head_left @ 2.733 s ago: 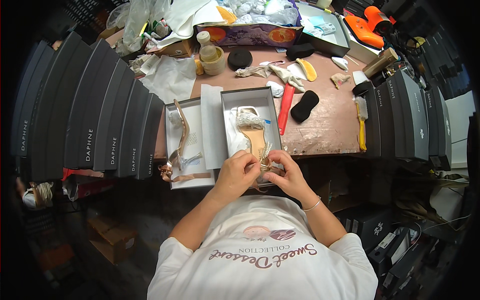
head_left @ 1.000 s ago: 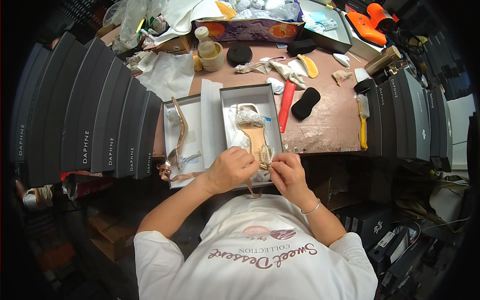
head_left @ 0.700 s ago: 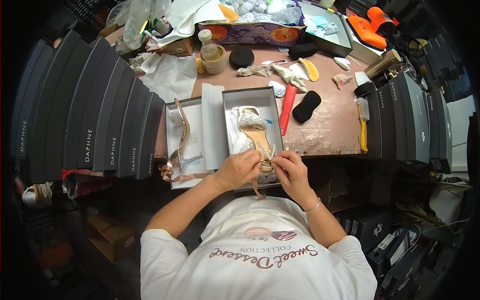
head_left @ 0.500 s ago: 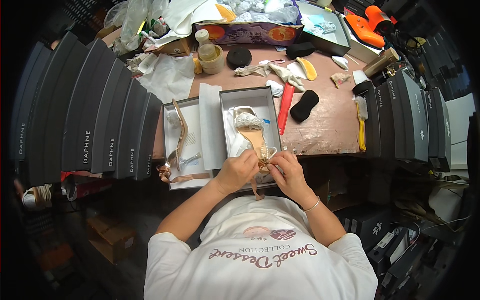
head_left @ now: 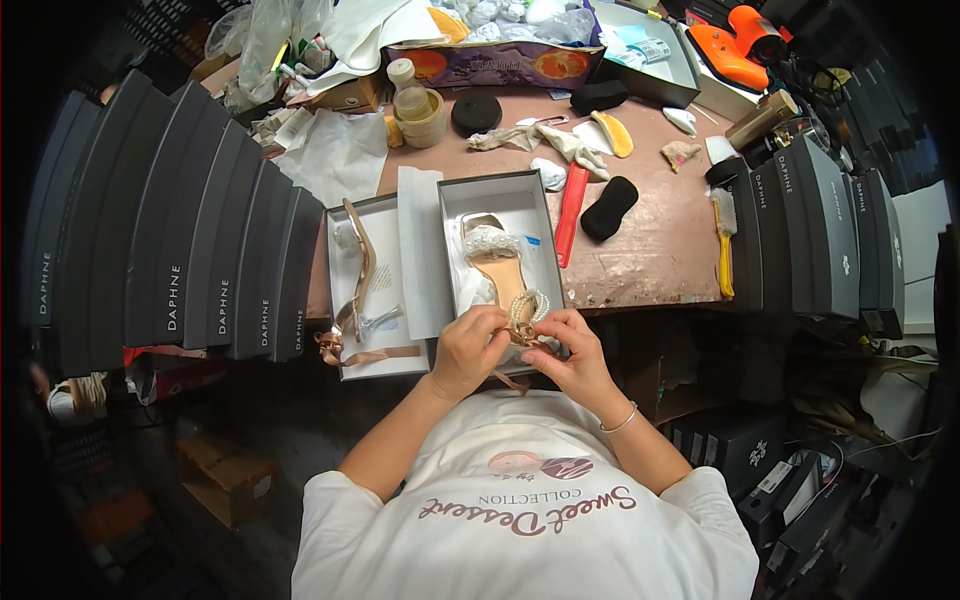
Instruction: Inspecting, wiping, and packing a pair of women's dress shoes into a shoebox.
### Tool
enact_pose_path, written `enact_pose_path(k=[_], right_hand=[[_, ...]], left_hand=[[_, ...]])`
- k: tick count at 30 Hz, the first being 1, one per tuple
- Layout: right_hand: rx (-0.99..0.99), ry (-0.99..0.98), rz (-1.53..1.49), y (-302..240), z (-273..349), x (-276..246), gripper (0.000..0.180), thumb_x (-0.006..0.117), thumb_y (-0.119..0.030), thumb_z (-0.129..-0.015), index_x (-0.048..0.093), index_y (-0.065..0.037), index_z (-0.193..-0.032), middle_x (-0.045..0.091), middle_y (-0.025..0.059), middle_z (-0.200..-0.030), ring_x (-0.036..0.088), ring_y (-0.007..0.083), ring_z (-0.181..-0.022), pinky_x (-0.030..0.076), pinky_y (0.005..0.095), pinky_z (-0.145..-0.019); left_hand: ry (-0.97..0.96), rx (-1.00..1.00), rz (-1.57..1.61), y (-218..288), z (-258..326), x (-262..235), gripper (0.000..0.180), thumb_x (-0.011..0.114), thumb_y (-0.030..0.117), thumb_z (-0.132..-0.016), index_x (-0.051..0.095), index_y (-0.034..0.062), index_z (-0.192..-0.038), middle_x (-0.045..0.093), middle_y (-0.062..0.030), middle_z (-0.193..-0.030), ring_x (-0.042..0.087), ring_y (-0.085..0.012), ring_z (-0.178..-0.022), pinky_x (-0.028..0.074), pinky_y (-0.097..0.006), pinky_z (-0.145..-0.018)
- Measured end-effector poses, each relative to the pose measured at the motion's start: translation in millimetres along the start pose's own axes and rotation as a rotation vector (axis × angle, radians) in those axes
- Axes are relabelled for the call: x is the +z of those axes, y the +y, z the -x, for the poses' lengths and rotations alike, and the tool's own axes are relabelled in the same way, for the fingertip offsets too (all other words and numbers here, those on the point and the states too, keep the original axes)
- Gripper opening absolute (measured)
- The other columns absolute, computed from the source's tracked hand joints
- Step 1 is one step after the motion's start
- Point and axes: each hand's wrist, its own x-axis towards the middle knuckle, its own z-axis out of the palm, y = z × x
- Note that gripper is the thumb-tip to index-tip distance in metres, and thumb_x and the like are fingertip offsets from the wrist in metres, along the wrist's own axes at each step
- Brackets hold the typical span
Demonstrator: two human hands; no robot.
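A beige sandal (head_left: 497,272) with a white beaded toe band and a loop of pearl beads at its heel end lies in the grey shoebox (head_left: 549,235). My left hand (head_left: 470,350) is closed at the heel end, its fingertips pinching the sandal's strap. Opposite it, my right hand (head_left: 574,358) pinches the same strap near the pearls. A brownish ribbon end (head_left: 511,381) hangs below my fingers. Fingers partly hide the strap and heel. To the left, the box's other half (head_left: 385,340) holds a second sandal (head_left: 366,250) on its side, with its ribbon trailing.
Stacked dark shoeboxes stand at left (head_left: 200,220) and right (head_left: 815,235). Beyond the open box lie a red-handled tool (head_left: 571,215), a black pad (head_left: 609,209) and a jar (head_left: 422,122). A yellow brush (head_left: 724,245) lies at right. A purple carton (head_left: 490,66) stands behind.
My hands have shifted slightly at the strap, and my right fingers have turned. The pearl loop shows more openly, and the hanging ribbon end has moved up.
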Motion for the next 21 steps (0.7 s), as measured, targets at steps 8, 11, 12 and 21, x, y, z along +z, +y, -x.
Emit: enact_pose_path(k=[8, 11, 12, 21], right_hand=[[-0.063, 0.072, 0.196, 15, 3, 7, 0.018, 0.075, -0.005, -0.079, 0.062, 0.000, -0.089, 0.055, 0.0099, -0.097, 0.059, 0.0200, -0.082, 0.053, 0.0284, -0.064], [-0.066, 0.101, 0.223, 18, 2, 1, 0.017, 0.074, -0.004, -0.080, 0.059, 0.000, -0.086, 0.055, 0.0104, -0.096, 0.059, 0.0197, -0.079, 0.051, 0.0285, -0.062], [-0.046, 0.100, 0.193, 16, 1, -1, 0.016, 0.074, -0.004, -0.080, 0.059, 0.000, -0.086, 0.055, 0.0104, -0.096, 0.059, 0.0195, -0.077, 0.051, 0.0285, -0.062], [-0.101, 0.037, 0.132, 26, 6, -6, 0.016, 0.073, 0.001, -0.080, 0.059, 0.000, -0.088, 0.052, 0.0061, -0.099, 0.051, 0.0084, -0.070, 0.044, 0.0211, -0.059]], left_hand=[[0.000, 0.008, -0.060, -1, 8, -9, 0.017, 0.070, -0.003, -0.074, 0.060, 0.0016, -0.086, 0.065, -0.0123, -0.085, 0.066, -0.0288, -0.075, 0.053, -0.035, -0.065], [0.026, -0.049, -0.072, -2, 13, -12, 0.016, 0.070, -0.001, -0.077, 0.059, 0.0017, -0.088, 0.064, -0.0112, -0.085, 0.065, -0.0266, -0.074, 0.053, -0.034, -0.065], [-0.022, -0.090, -0.033, 1, 13, -12, 0.016, 0.070, 0.001, -0.079, 0.059, 0.0018, -0.090, 0.064, -0.0098, -0.087, 0.065, -0.0243, -0.073, 0.053, -0.033, -0.066], [-0.238, -0.927, 1.110, 17, 15, -36, 0.039, 0.059, 0.014, -0.095, 0.045, 0.0039, -0.131, 0.060, -0.0057, -0.101, 0.057, -0.0085, -0.077, 0.048, -0.020, -0.070]])
